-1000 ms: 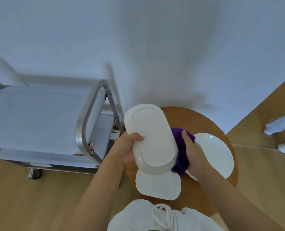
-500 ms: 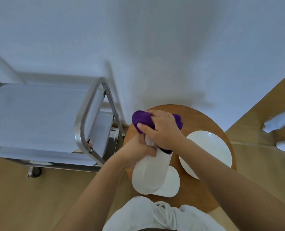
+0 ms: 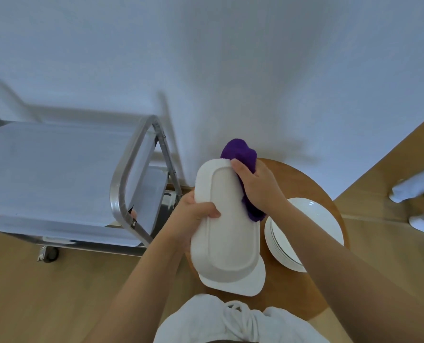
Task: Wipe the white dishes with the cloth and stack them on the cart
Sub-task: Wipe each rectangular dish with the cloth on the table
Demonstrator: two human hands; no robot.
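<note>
A long white oblong dish (image 3: 227, 219) is held up over the round wooden table (image 3: 302, 184), its underside facing me. My left hand (image 3: 193, 219) grips its left edge, thumb across the base. My right hand (image 3: 260, 186) grips a purple cloth (image 3: 240, 152) against the dish's right rim and far end. Below the dish lies a white squarish plate (image 3: 245, 283). A stack of round white plates (image 3: 297, 229) sits on the table to the right. The steel cart (image 3: 57, 169) stands at the left.
The cart's top shelf is covered with a white sheet and bears nothing; its handle bar (image 3: 121, 184) faces the table. A white wall is behind. Someone's white-socked feet (image 3: 419, 194) stand on the wood floor at the far right.
The dish has turned from edge-on back to showing its underside. My right hand with the cloth has slid from the top of the dish to its right rim.
</note>
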